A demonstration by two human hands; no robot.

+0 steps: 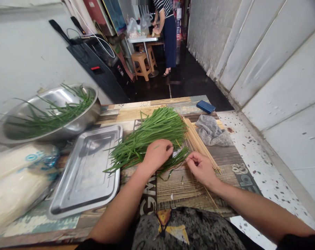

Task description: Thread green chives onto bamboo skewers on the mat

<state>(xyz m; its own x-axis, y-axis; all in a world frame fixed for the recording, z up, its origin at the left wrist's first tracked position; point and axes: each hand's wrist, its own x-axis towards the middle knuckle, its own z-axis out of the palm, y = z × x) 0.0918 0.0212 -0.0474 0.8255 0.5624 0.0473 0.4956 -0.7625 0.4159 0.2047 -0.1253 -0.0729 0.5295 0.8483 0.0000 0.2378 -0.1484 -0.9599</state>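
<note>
A large pile of green garlic chives [160, 128] lies on the wood-patterned table. My left hand [159, 152] rests against its near edge, fingers curled over some of the chives; its fingertips are partly hidden. A small separate bunch of chives [178, 158] stretches between my two hands. My right hand [201, 170] is closed in a pinch at the right end of that bunch. Thin bamboo skewers [200, 144] lie in a loose bundle just beyond my right hand. One thin stick [211, 198] shows below the right hand; whether my fingers touch it, I cannot tell.
A metal tray [88, 205] sits left of the pile. Behind it stands a steel bowl [84, 126] with more chives. White plastic-wrapped packs [19, 180] lie at left. A grey cloth [212, 130] and blue box [206, 106] are at right. Another person [169, 38] stands at a far table.
</note>
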